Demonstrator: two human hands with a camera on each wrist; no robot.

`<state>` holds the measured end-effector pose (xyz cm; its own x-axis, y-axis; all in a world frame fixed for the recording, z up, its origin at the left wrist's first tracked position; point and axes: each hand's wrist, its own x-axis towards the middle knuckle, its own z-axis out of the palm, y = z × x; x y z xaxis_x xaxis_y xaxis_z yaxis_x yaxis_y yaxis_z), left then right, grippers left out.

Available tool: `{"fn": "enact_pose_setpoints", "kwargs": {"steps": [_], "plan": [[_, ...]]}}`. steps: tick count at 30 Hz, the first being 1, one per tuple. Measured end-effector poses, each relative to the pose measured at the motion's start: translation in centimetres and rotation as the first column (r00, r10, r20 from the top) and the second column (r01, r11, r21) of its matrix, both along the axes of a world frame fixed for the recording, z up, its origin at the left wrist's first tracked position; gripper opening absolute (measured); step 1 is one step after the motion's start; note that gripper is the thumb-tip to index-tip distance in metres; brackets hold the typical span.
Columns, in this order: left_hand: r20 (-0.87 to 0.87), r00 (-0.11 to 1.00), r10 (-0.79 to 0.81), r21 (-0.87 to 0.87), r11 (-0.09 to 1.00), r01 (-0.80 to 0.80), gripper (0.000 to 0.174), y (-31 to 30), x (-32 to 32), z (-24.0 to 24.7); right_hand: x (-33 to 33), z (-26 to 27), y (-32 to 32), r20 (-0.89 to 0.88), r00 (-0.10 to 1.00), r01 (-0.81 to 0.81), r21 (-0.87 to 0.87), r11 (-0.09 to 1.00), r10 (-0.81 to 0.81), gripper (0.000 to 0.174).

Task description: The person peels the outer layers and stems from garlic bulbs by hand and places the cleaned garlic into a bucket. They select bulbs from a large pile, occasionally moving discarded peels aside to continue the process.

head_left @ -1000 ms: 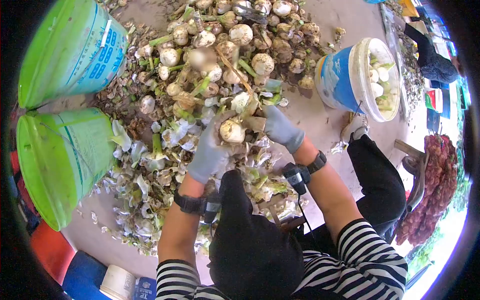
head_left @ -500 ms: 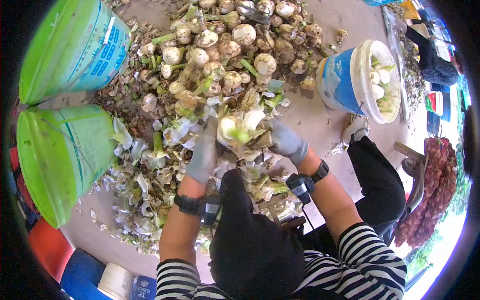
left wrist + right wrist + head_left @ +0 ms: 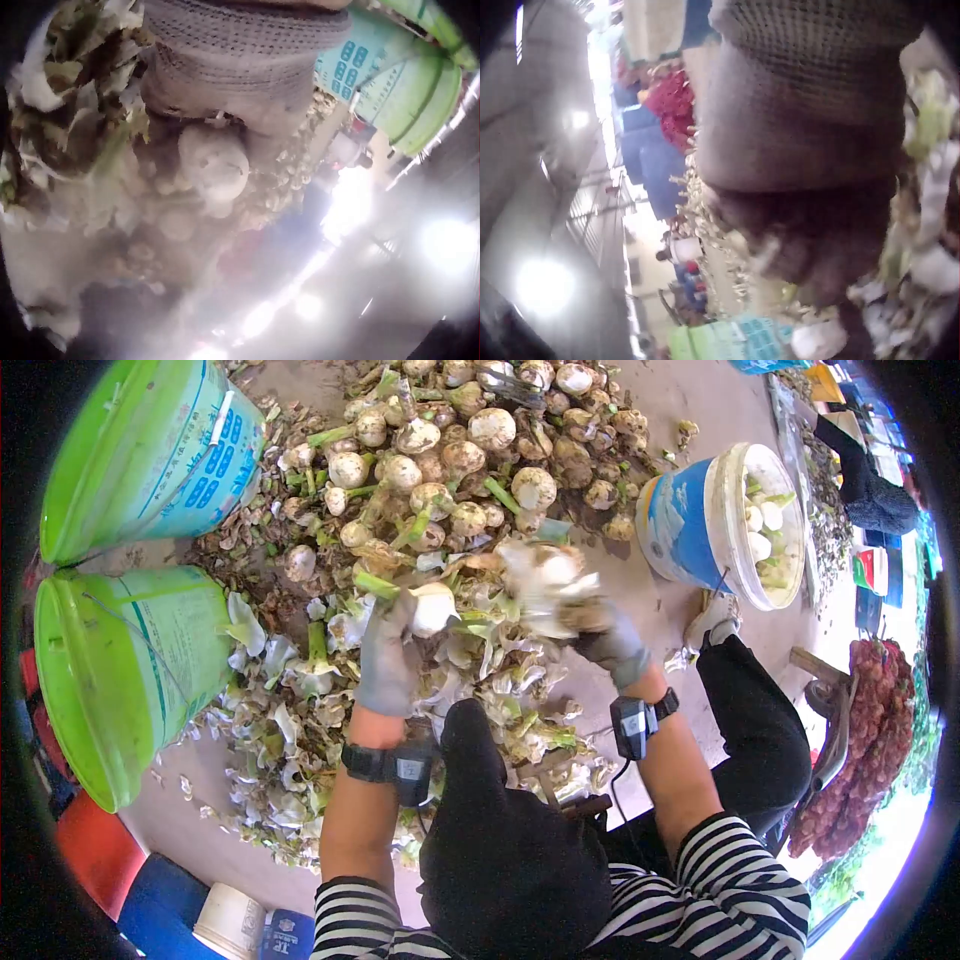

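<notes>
My gloved left hand (image 3: 388,660) grips a white garlic bulb (image 3: 433,610) whose green stem points left in the head view. In the left wrist view, the pale bulb (image 3: 215,169) shows just past the glove. To the right, my gloved right hand (image 3: 613,645) holds a motion-blurred clump of garlic skins (image 3: 548,585), white and brown. Its fingertips are partly hidden by that clump. Below both hands spreads a heap of peeled garlic skins (image 3: 290,710). Ahead of them lies a pile of dirty, unpeeled garlic bulbs (image 3: 462,458).
Two green buckets (image 3: 140,670) stand on the left. A white and blue bucket (image 3: 690,525) at the right contains white peeled bulbs. Red mesh sacks (image 3: 855,745) hang at the far right. The person's black-clad knee (image 3: 750,710) is near the right arm.
The hands have moved apart. Outer skins have come off the bulb and gone right with the right hand; the bulb, dirty-skinned a second ago, now looks clean and white in the left hand.
</notes>
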<state>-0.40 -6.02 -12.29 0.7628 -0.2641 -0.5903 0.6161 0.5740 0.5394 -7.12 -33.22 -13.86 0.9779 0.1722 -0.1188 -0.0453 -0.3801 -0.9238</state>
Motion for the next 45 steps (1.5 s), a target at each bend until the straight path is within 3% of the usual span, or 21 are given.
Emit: {"fn": "enact_pose_setpoints", "kwargs": {"steps": [2,3,4,6,10,12,14,15,16,18,19,21,26,28,30,32,36,39,42,44,45], "plan": [[0.142,0.984,-0.104,0.090,0.992,0.091,0.038,-0.1,-0.6,0.2,1.7,1.7,1.8,-0.489,0.870,-0.245,-0.310,0.919,0.067,0.027],[0.159,0.980,-0.119,0.149,0.984,0.096,0.039,-0.5,-0.9,0.2,2.5,3.6,3.4,-0.429,0.901,-0.350,-0.626,0.697,0.066,0.049],[0.175,0.976,-0.132,0.207,0.974,0.094,0.042,-0.9,-1.2,0.1,3.0,4.1,4.2,-0.431,0.901,-0.346,-0.632,0.694,0.057,0.049],[0.175,0.965,-0.193,0.238,0.960,0.149,0.046,-1.0,-1.5,-0.2,3.5,4.4,5.6,-0.101,0.992,-0.120,-0.489,0.864,0.081,0.046],[0.208,0.948,-0.243,0.295,0.939,0.176,0.043,-0.9,-2.2,0.3,4.8,4.9,7.2,-0.082,0.983,-0.181,-0.485,0.855,0.162,0.038],[0.167,0.979,-0.114,-0.024,0.992,0.120,0.052,-0.3,-2.4,0.4,5.0,4.4,6.2,-0.125,0.978,-0.190,-0.211,0.959,0.166,0.029],[0.115,0.982,-0.148,-0.078,0.984,0.158,0.051,0.3,-1.8,1.2,4.4,4.2,5.4,-0.072,0.973,-0.226,-0.114,0.967,0.219,0.021],[0.109,0.991,-0.079,-0.075,0.993,0.088,0.049,0.3,-1.6,1.7,3.2,4.8,4.9,-0.203,0.979,0.018,0.160,0.987,0.015,0.019],[0.106,0.994,-0.005,-0.073,0.997,0.013,0.047,0.3,-1.4,1.8,3.2,6.2,4.9,-0.376,0.916,0.288,0.377,0.880,-0.138,0.019],[0.140,0.990,-0.024,-0.007,1.000,0.025,0.045,0.6,-1.5,0.8,2.7,5.1,4.3,-0.485,0.863,0.294,0.252,0.922,-0.142,0.025],[0.131,0.990,-0.044,0.033,0.999,0.040,0.043,0.5,-1.6,0.7,2.7,4.2,4.7,-0.374,0.924,0.062,-0.066,0.996,-0.082,0.024],[0.121,0.990,-0.070,0.066,0.996,0.063,0.043,0.0,-1.6,0.9,2.0,3.5,4.6,-0.313,0.947,-0.244,-0.561,0.791,0.070,0.025],[0.217,0.970,-0.114,0.337,0.941,0.035,0.036,-1.4,-2.1,1.7,3.3,6.0,8.5,-0.184,0.981,-0.150,-0.548,0.823,0.056,0.025],[0.297,0.941,-0.161,0.434,0.901,0.017,0.037,-1.2,-2.1,1.6,3.8,6.0,9.3,-0.155,0.985,-0.153,-0.567,0.810,0.078,0.042],[0.222,0.970,-0.097,0.222,0.974,0.047,0.040,0.2,-2.3,0.5,3.7,4.3,8.6,-0.103,0.989,-0.142,-0.526,0.839,0.103,0.036],[0.196,0.978,-0.066,0.143,0.989,0.038,0.038,0.5,-2.4,1.0,3.6,4.0,7.5,-0.094,0.990,-0.109,-0.052,0.993,0.104,0.029],[0.072,0.993,0.089,-0.155,0.985,-0.077,0.036,1.2,-2.0,1.0,2.7,2.5,4.4,-0.270,0.951,0.046,-0.348,0.936,-0.147,0.035],[0.085,0.992,0.096,-0.130,0.988,-0.085,0.040,1.5,-1.8,0.5,2.2,4.0,3.3,-0.317,0.908,0.122,-0.426,0.896,-0.275,0.033],[-0.038,0.980,0.197,-0.169,0.965,-0.201,0.039,1.5,-1.1,0.3,0.8,0.9,2.1,-0.242,0.960,-0.015,-0.552,0.834,-0.143,0.034],[-0.111,0.984,0.141,-0.366,0.915,-0.173,0.039,1.7,-1.0,0.4,1.2,3.0,3.9,-0.296,0.950,-0.078,-0.526,0.847,-0.096,0.036],[-0.130,0.981,0.143,-0.316,0.932,-0.178,0.039,1.5,-1.0,0.4,1.7,3.6,4.9,-0.346,0.937,-0.145,-0.503,0.852,-0.045,0.038]]}}
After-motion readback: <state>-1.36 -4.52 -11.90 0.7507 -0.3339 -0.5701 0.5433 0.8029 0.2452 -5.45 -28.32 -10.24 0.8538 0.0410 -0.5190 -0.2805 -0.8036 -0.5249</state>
